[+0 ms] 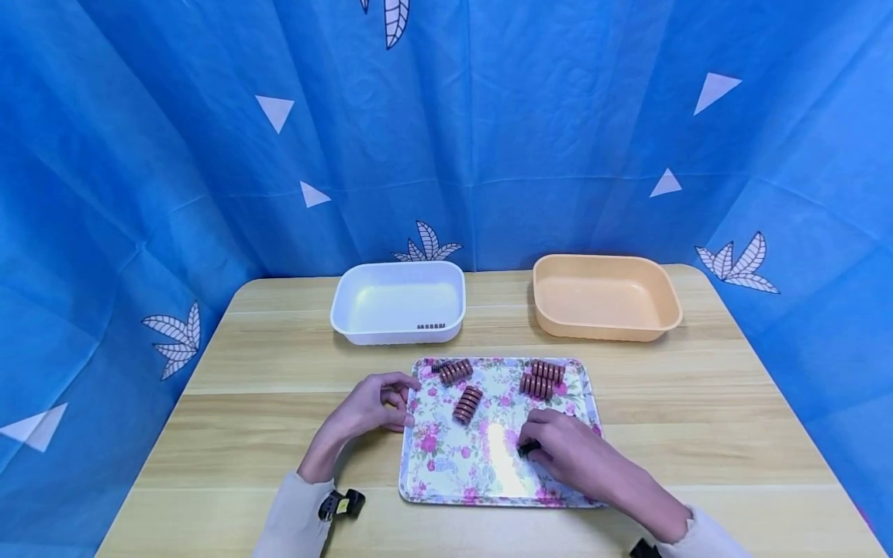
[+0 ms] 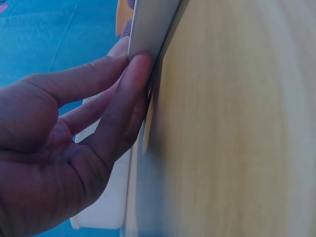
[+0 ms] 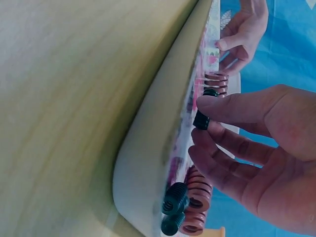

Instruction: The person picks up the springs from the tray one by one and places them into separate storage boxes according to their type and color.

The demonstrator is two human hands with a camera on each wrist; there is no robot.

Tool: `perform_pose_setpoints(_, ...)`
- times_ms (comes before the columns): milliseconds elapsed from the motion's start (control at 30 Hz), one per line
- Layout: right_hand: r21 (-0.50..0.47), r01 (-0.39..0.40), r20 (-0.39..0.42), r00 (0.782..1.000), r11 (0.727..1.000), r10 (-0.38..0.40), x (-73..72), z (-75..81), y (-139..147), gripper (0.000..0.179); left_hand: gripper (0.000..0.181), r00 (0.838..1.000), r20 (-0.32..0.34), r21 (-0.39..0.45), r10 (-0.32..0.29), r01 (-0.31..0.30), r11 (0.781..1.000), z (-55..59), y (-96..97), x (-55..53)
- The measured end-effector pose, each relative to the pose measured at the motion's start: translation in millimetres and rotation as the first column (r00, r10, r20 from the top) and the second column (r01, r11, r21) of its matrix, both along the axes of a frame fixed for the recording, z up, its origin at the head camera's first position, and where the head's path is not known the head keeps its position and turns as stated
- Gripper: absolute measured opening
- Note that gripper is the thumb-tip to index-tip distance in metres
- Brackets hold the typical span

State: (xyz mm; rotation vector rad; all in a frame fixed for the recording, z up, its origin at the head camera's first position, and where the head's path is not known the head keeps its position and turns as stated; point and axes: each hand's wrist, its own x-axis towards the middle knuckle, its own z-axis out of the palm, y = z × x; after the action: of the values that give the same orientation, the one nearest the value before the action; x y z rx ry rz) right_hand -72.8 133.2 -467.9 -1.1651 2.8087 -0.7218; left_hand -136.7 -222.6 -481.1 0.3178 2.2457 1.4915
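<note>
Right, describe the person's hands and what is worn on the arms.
The left hand and right hand are bare, without gloves. The left sleeve and right sleeve are pale and plain. A black device with a small yellowish mark sits at the left sleeve; a black piece partly shows beside the right.

Between the white bin (image 1: pixel 398 338) and the peach bin (image 1: pixel 607 330) a strip of table (image 1: pixel 498 310) gives passage, while their raised walls bar a low sideways move. On the floral tray (image 1: pixel 446 473), a lane runs between the left and right groups of brown springs (image 1: pixel 536 386) — the front-left part offers wider room. The left hand (image 1: pixel 373 404) blocks the left edge; the right hand (image 1: pixel 568 449), pinching a dark piece (image 3: pixel 201 121), obstructs the front right.
</note>
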Motion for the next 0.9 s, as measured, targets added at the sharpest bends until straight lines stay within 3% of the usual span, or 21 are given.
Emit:
perform_pose_setpoints(100, -0.017, 0.001, -0.001, 1.0, 1.0, -0.001, -0.3, 1.8, 2, 0.019, 0.054, 1.0, -0.018, -0.006, -0.009, 0.009, 1.0, 0.0, 0.3, -0.3)
perform_pose_setpoints(300, -0.013, 0.015, -0.027, 1.0, 1.0, -0.015, -2.1, 7.0, 4, 0.02, 0.053, 1.0, -0.001, -0.014, -0.001, 0.001, 1.0, 0.9, 0.2, 0.4)
perform_pose_setpoints(567, -0.03, 0.034, -0.001, 0.999, 0.999, -0.034, -5.6, 11.6, 9, 0.018, 0.056, 1.0, 0.006, 0.026, -0.004, 0.004, 1.0, 3.4, 0.8, 1.0)
perform_pose_setpoints(900, -0.042, 0.063, -0.007, 0.998, 0.997, -0.063, -13.0, 18.6, 13, 0.025, 0.053, 1.0, 0.022, 0.005, 0.006, -0.006, 1.0, 1.3, 0.6, 0.6)
